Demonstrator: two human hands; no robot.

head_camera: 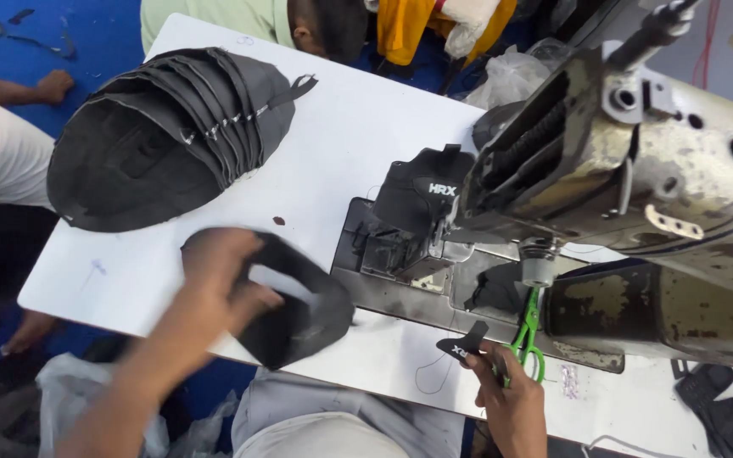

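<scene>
My left hand (224, 280) grips a black shoe-upper piece (299, 309) lying near the front edge of the white table (341, 136). Low at the right, my right hand (511, 399) holds green thread snips (528, 335) and a small black tab piece (461, 345) between its fingers. Another black upper piece (422, 199) sits under the head of the worn grey sewing machine (638, 178), on its metal bed (400, 288).
A stack of black upper pieces (171, 136) lies on the table's far left. Other people sit around: an arm in a white sleeve (2, 157) at left, someone in a pale green shirt (214, 17) at the top. Plastic bags (511, 76) lie behind the machine.
</scene>
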